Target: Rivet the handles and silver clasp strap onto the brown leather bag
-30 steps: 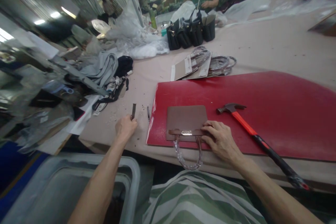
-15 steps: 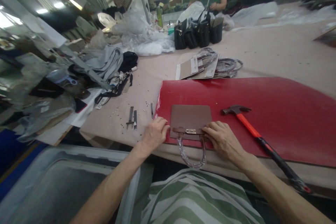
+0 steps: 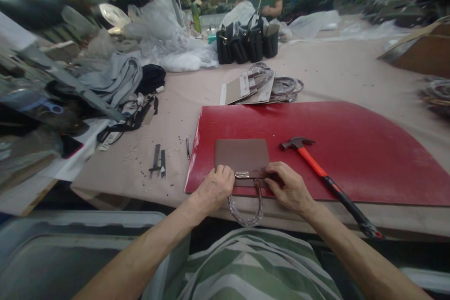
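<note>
no readable text, blurred marks on white tag

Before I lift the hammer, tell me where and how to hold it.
Probably by the black grip of the hammer, right hand coming from the near right: the handle slants that way, past the red board's near edge, while the metal head lies at the far left end.

Counted one left hand, one right hand, one brown panel with one clasp, one wrapped handle. One hammer, one red board. Slim metal tools numbered three. Black bags numbered four, green bottle one. Farther pale panels overlapped; tally unclear.
</note>
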The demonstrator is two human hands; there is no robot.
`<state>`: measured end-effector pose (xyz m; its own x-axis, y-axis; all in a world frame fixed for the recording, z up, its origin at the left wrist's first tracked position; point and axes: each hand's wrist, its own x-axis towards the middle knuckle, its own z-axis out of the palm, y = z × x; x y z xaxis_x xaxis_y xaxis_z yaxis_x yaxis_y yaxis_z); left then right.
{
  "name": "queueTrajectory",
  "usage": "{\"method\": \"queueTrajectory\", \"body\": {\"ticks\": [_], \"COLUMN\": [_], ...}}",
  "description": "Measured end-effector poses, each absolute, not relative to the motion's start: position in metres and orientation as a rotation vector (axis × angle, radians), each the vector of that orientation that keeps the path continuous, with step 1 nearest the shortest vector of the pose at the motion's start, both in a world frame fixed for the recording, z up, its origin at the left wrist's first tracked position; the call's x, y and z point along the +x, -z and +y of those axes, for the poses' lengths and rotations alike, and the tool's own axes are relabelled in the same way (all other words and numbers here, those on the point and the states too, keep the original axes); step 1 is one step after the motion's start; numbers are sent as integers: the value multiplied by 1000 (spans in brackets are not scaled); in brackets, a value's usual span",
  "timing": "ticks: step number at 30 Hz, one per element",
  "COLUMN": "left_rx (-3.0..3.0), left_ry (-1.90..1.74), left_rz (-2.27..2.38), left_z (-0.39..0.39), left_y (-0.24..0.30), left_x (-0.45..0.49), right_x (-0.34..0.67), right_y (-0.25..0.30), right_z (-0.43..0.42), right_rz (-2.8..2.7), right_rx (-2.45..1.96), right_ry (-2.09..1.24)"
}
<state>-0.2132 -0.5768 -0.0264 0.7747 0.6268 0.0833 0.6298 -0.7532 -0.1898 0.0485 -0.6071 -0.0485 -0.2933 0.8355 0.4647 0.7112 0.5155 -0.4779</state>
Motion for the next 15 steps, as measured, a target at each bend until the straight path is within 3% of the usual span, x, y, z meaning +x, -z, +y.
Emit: {"method": "queueTrajectory", "body": {"ticks": [6,15], "left_rx": [-2808,-2906], "left_ry": [170,1027], "left_rz": [-946,-890], "left_z": [-572,-564], "left_y": [35,64], "left_x": [-220,-252], "right_x": [38,33], "right_y": [34,37], "right_z": [-599,-599], "right_rz": [-2474,-2601], "right_rx": [-1349,-1306], "right_ry": [-118,44]}}
